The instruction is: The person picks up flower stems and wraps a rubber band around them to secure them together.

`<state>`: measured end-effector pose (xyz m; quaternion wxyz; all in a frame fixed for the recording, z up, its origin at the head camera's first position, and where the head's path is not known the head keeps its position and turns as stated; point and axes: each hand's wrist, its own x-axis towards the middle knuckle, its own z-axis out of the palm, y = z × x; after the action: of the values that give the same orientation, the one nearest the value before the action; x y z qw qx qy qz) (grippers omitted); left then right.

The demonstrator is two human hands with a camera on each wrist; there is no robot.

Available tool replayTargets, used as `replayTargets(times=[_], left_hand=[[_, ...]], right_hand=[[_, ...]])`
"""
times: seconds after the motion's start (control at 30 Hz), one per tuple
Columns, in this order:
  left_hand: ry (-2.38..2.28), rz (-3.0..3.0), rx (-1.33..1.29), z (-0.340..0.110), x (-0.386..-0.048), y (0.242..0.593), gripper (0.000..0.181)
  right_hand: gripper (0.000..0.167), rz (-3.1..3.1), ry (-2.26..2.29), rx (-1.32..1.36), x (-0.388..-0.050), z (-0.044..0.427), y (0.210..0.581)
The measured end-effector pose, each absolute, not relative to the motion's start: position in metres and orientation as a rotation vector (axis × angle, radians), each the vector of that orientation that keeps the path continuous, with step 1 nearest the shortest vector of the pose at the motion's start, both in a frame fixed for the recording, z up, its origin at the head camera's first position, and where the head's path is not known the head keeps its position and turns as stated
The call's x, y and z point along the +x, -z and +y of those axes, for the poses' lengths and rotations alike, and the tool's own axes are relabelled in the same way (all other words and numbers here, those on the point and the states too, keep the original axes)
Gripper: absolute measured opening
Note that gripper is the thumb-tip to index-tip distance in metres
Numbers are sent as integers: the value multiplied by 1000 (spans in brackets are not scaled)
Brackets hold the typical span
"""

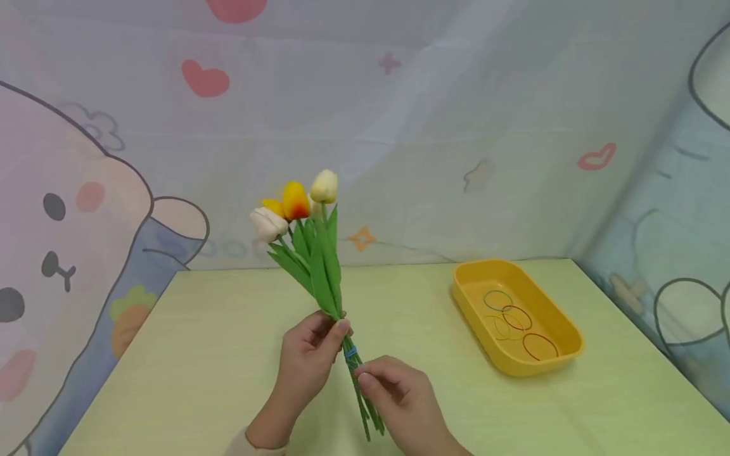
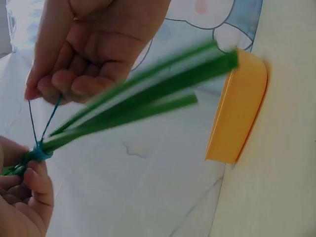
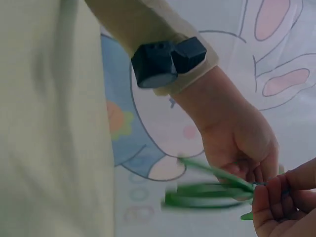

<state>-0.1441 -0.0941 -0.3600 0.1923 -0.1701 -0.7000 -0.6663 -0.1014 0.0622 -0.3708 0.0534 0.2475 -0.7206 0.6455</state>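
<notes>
Two hands (image 1: 310, 351) (image 1: 406, 399) pinch the slanting tulips (image 1: 326, 275) and their blue band (image 1: 350, 352); blooms (image 1: 296, 201) point up-left.

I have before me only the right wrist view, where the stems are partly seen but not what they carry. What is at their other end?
Observer: The head view shows tulip heads there, in white, cream and yellow, one of them turning red-orange low down.
Operator: Thank you. Is there also some container near the work?
Observer: Yes, a yellow tray stands on the table, at the right in the head view.
Operator: I notice a small blue trace by the stems. What shape does it make?
Observer: In the left wrist view, a loop of the blue band is stretched between the stems and the right grip.
</notes>
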Motion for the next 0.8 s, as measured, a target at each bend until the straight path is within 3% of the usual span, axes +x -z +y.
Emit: replayTargets(times=[0.13,0.3,0.47,0.8], left_hand=[[1909,-2071,-573,-96,-144,358,14],[2119,-2138,-546,-101,-142,353,21],[2430,-2003,-452,-110,-143,346,19],[2743,-1777,-309,-116,-149,350,14]], right_hand=[[9,-1985,-1469,1023,-110,69,372],[8,-1799,-1140,1147,-120,77,371],[14,-1824,-1048,1195,-118,88,370],[7,-2070,-1188,1296,-103,101,373]])
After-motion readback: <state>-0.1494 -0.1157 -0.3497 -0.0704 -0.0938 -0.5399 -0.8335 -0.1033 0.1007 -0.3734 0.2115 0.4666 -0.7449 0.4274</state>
